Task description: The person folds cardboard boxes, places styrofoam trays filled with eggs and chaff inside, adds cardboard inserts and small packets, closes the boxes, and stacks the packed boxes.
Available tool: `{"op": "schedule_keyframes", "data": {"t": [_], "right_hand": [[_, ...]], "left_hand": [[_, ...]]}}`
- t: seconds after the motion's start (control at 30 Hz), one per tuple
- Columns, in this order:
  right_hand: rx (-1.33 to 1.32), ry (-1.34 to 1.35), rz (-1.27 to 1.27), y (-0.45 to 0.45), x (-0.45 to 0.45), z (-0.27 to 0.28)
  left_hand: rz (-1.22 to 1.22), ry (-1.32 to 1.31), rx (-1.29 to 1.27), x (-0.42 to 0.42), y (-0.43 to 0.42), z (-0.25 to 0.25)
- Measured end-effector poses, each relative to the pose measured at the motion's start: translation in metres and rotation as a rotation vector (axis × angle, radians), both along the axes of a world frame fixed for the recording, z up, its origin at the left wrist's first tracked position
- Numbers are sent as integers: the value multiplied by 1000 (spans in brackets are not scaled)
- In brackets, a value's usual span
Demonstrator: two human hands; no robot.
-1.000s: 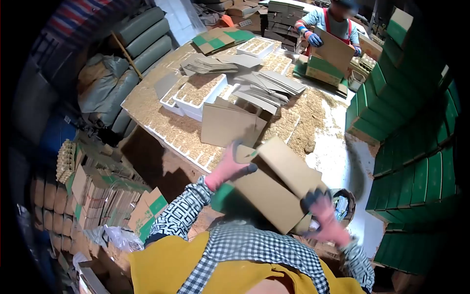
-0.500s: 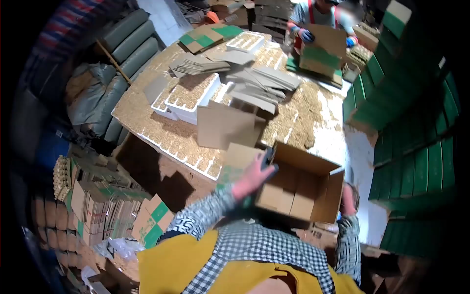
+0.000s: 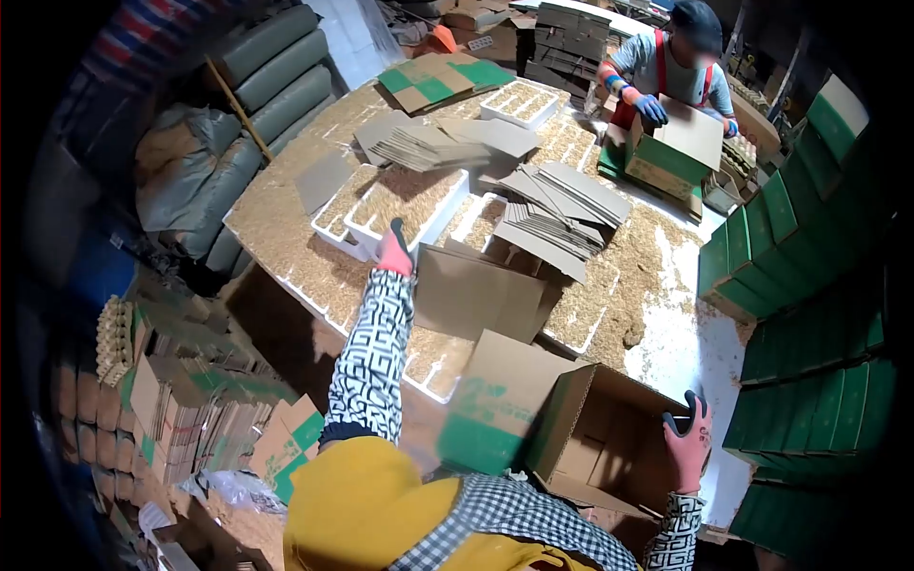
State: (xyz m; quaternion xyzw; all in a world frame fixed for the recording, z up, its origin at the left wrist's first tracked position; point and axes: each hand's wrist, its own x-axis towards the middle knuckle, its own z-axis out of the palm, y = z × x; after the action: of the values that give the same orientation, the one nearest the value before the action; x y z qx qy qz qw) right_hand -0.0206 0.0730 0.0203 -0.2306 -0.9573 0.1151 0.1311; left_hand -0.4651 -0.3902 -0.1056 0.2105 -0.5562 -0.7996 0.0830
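My left hand, in a pink glove with dark fingertips, reaches out over the near edge of a white tray filled with light brown shavings. Its fingers point forward, and no object shows in them. On the right, my right hand grips the right wall of an open cardboard box, thumb at the inner side. The box sits tilted close to my body, its bottom visible inside. A flap with green print extends from its left side. A brown cardboard sheet leans between the tray and the box.
Grey cardboard dividers lie in piles on the shavings-covered table. Across it, a co-worker handles another box. Green boxes are stacked at right. Flattened cartons stand at lower left, near grey sacks.
My left hand has left the box's left side and moved forward to the tray. My right hand stays at the box's right wall. The co-worker's box has turned.
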Motion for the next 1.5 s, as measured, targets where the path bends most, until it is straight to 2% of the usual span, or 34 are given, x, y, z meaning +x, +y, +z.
{"op": "schedule_keyframes", "data": {"t": [0.07, 0.17, 0.2, 0.27, 0.3, 0.37, 0.4, 0.47, 0.5, 0.53, 0.57, 0.6, 0.63, 0.67, 0.77, 0.83, 0.87, 0.9, 0.93, 0.97, 1.0, 1.03, 1.07, 1.1, 1.13, 1.2, 1.27, 1.33, 1.4, 1.5], "right_hand": [[-25, -17, 0, -5, 1, 4], [-27, 0, 11, -5, 1, 6], [-34, 17, 20, -3, 2, 4], [-25, 29, 26, -1, 4, 3], [-31, 19, 27, -1, 3, 6], [-69, 12, 17, 1, 3, 6], [-50, 31, 17, 2, 3, 2], [-2, 33, 33, 5, 6, -2], [-19, 4, 9, 4, 5, 0], [-9, 45, 63, 5, 4, 1], [73, 149, 125, -1, 3, 9], [152, 259, 190, -9, -1, 18], [68, 326, 240, -14, -2, 24], [62, 367, 277, -20, -3, 30], [-219, 541, 362, -19, -13, 24], [-672, 597, 337, -15, -18, 17], [-881, 659, 353, -9, -20, 6], [-1142, 668, 374, -3, -17, 8], [-1399, 669, 402, 1, -17, 12], [-1586, 652, 267, 2, -18, 25], [-1867, 642, 447, 14, -13, 34], [-1976, 683, 444, 11, -9, 55], [-2092, 722, 433, 5, -3, 69], [-1725, 639, 222, 24, 13, 47], [-1385, 483, 2, 44, 30, 25], [-1348, 459, -115, 12, 48, 69], [-1578, 598, -303, -9, 81, 98], [-1532, 720, -267, -23, 102, 118], [-1329, 716, -285, -29, 112, 112], [-1316, 539, -251, -37, 96, 110]], "left_hand": [[185, -230, 163, -23, 5, 3], [164, -17, -3, 8, 1, -2], [53, -21, -152, 26, -10, 8], [115, -11, 19, 26, -38, -27], [-59, -155, 230, 44, -59, -19], [-244, 182, -42, 86, -78, -23], [-279, -37, 402, 87, -84, -9], [-256, -204, 433, 92, -85, 8], [-155, -94, 272, 93, -70, 33], [-176, -73, 323, 81, -75, 47], [-191, 66, 242, 97, -60, 88], [-143, 24, 244, 99, -59, 109], [-223, 100, 232, 90, -71, 109], [-204, 93, 142, 102, -60, 134], [-317, 133, 208, 154, -3, 191], [-433, 151, 200, 197, 46, 216], [-478, 126, 353, 214, 73, 218], [-538, 120, 369, 227, 92, 207], [-699, 399, -22, 240, 110, 193], [-694, 733, -553, 253, 128, 179], [-546, 1029, -878, 266, 146, 165], [-842, 759, -577, 276, 162, 162], [-1006, 367, -145, 286, 177, 160], [-994, -3, 130, 296, 192, 158], [-1084, 214, -70, 307, 197, 153], [-1126, 176, -122, 304, 203, 136], [-1065, 581, -300, 310, 209, 121], [-907, 700, -511, 319, 208, 111], [-872, 705, -469, 329, 211, 105], [-895, 701, -396, 343, 204, 98]]}}
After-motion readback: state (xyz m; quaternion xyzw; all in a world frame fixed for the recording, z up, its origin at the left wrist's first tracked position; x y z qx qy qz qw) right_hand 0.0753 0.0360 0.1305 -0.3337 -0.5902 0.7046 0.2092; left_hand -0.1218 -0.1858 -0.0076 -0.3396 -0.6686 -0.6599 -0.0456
